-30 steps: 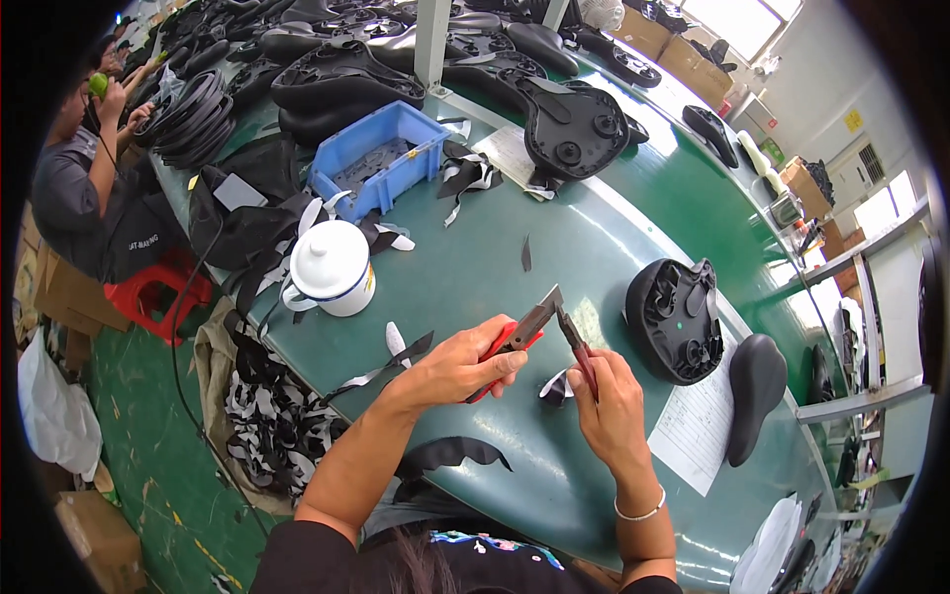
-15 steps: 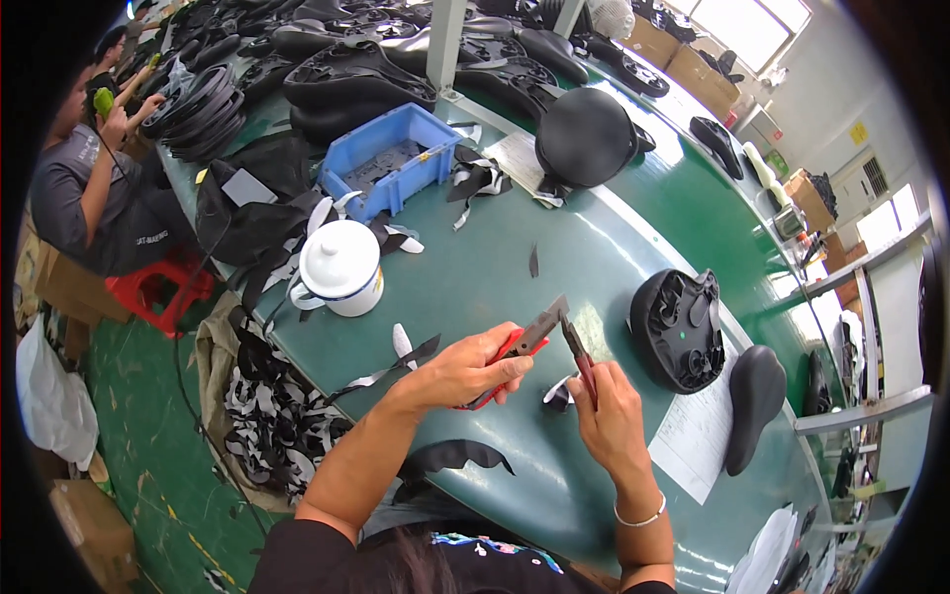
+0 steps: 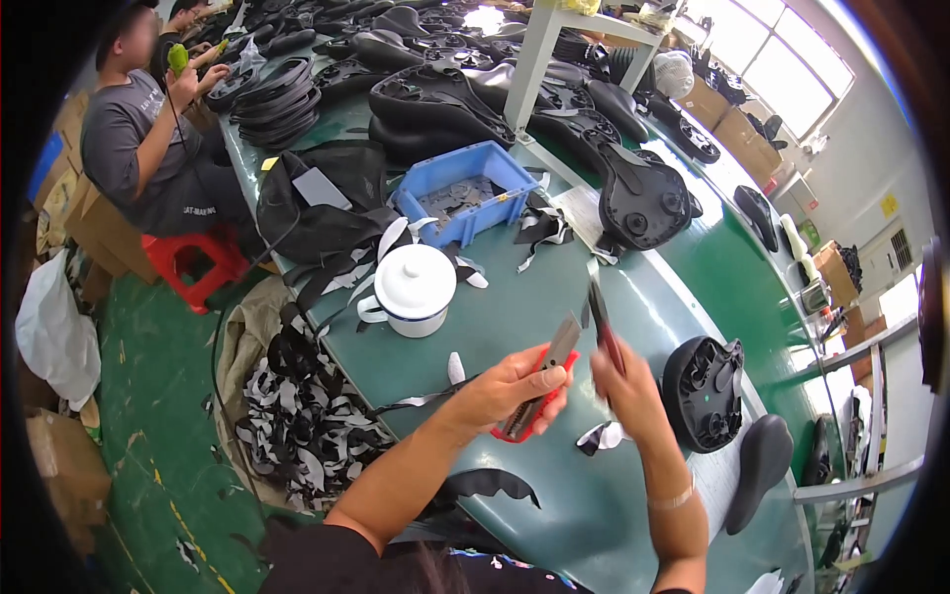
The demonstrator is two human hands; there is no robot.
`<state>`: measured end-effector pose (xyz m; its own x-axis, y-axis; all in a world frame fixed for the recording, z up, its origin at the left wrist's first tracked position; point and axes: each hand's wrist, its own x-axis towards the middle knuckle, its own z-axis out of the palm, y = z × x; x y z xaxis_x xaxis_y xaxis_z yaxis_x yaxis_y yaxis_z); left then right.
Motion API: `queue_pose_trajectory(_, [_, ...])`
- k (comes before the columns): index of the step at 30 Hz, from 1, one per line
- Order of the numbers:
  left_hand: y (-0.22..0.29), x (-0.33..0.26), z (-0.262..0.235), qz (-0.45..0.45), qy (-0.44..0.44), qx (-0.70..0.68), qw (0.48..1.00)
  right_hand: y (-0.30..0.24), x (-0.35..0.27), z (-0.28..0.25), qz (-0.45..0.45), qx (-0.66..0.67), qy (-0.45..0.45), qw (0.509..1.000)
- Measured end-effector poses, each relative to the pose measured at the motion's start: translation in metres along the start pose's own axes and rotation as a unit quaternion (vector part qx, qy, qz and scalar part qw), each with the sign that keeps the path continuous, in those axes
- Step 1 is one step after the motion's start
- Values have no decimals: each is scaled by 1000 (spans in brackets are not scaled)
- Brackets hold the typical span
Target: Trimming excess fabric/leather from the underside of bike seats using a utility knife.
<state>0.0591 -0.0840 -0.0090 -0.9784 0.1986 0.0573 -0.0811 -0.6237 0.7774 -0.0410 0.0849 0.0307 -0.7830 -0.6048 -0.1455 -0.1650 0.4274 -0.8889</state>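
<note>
My left hand [image 3: 507, 388] is closed around a red utility knife [image 3: 562, 342], its metal blade end pointing up and away from me. Just right of it, my right hand [image 3: 633, 394] grips dark-red-handled pliers [image 3: 601, 315], smeared by motion; the jaws stand a little apart from the knife. Whether a bit of blade is in the jaws I cannot make out. A small black-and-white scrap [image 3: 602, 438] lies below the right hand. To the right, a black bicycle saddle [image 3: 703, 394] rests underside up, beside a smooth black saddle [image 3: 760, 473].
A white lidded mug [image 3: 414, 287] and a blue bin [image 3: 465, 198] with grey bits stand ahead-left. Another saddle [image 3: 643, 203] lies beyond. Left of the table, a sack [image 3: 307, 416] holds scraps; a person [image 3: 148, 148] sits on a red stool [image 3: 198, 267].
The whole view has shifted. The pliers have come away from the knife tip, and the knife is tilted more upright. Beyond the bin, a saddle's underside shows where a smooth round black face was.
</note>
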Motion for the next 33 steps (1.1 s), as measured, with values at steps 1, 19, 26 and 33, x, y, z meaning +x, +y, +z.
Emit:
queue_pose_trajectory(1, [-1,-1,1,14,-13,-4,1000,-4,30,7,-93,-83,34,992])
queue_pose_trajectory(19, [-43,22,0,126,81,-63,987,40,-23,6,-180,-54,91,978])
queue_pose_trajectory(26, [-59,9,27,84,-47,477,874,69,-129,-22,24,208,196,958])
queue_pose_trajectory(33, [-32,-48,22,42,-356,612,705,126,-168,-112,12,86,535,841])
